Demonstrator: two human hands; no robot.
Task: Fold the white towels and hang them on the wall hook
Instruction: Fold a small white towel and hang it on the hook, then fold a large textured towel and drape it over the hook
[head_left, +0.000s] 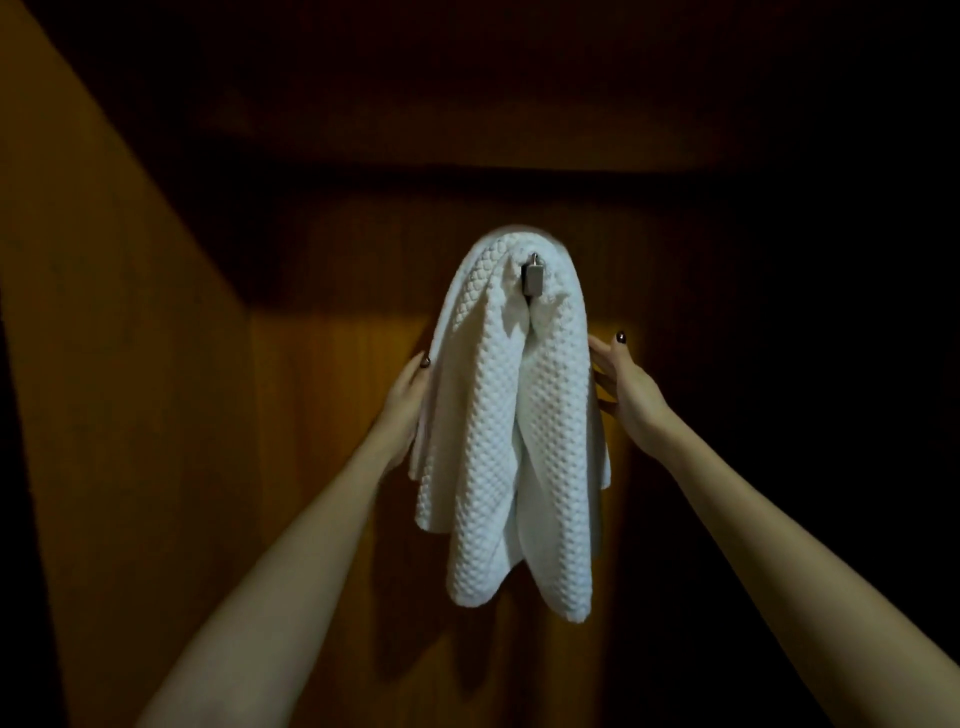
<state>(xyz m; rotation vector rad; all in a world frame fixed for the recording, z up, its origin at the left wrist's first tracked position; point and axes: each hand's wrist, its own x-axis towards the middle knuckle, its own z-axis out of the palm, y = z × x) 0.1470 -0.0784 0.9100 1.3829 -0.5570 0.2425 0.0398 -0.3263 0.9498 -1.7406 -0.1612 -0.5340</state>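
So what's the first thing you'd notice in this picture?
The white towel in the middle, bright against the dark wooden wall, draped over a small metal hook. Next, the left hand touching its left edge and the right hand, fingers spread, at its right edge.

Towel (511, 415): white, raised waffle-dot weave throughout. Hook (533, 276): silver-grey metal, at 12 o'clock of towel. Wall (322, 415): amber-brown wood, vertical grain, dark toward edges. Nails (621, 338): dark polish.
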